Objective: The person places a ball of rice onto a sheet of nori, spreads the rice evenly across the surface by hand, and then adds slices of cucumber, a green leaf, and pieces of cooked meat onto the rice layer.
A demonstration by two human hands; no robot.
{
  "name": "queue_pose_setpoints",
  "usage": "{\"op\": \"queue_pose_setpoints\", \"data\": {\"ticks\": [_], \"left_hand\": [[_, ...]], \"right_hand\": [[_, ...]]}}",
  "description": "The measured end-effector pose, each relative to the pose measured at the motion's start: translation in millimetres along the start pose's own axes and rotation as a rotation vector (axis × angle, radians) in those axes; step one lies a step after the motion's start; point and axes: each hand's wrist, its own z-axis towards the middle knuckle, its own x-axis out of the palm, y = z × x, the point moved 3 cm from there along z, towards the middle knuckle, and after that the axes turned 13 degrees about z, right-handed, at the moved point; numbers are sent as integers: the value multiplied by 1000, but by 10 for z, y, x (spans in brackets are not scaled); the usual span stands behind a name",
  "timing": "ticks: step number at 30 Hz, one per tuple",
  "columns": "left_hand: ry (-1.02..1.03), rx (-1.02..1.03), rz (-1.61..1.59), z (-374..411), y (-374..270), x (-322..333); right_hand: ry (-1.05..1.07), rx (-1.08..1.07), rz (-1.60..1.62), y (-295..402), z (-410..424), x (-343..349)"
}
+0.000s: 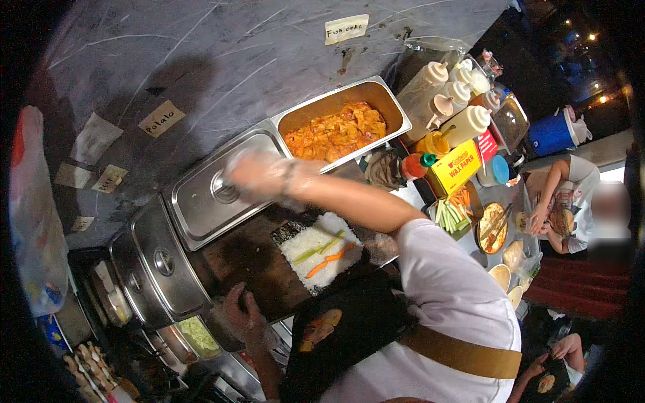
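Note:
My right hand (pixel 259 174), blurred and in a clear plastic glove, is over a steel pan lid (pixel 201 214), beside its round knob (pixel 225 187); whether it touches the knob I cannot tell. My left hand (pixel 242 310), also in a clear glove, is empty with fingers apart near the end of a dark board (pixel 242 262). On that board lies a nori sheet (pixel 288 232) spread with white rice (pixel 302 252). Green vegetable strips (pixel 319 248) and orange strips, probably carrot (pixel 330 259), lie across the rice. Beside the lid, an uncovered steel pan (pixel 398 108) holds orange-red sauced food (pixel 337 131).
More lidded steel pans (pixel 174 282) and shredded pale green vegetable (pixel 198 335) stand at left. Squeeze bottles (pixel 466 123), a Goldwrap-like yellow wax paper box (pixel 456 166) and cut vegetable sticks (pixel 451 214) stand at right. Two other people (pixel 569 201) are beyond the counter's right side.

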Motion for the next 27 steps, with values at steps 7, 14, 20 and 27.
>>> {"op": "queue_pose_setpoints", "data": {"ticks": [7,14,20,27], "left_hand": [[50,29,57,-298,-187,238],[86,170,105,-135,-518,183],[31,111,88,-329,-321,189],[180,153,57,-217,-638,261]], "right_hand": [[57,725,-342,-2781,-1271,-521],[235,770,-331,-3598,-1354,-230],[-133,683,-267,-2729,-1375,-514],[-305,511,222,-2555,-1642,-701]]}}
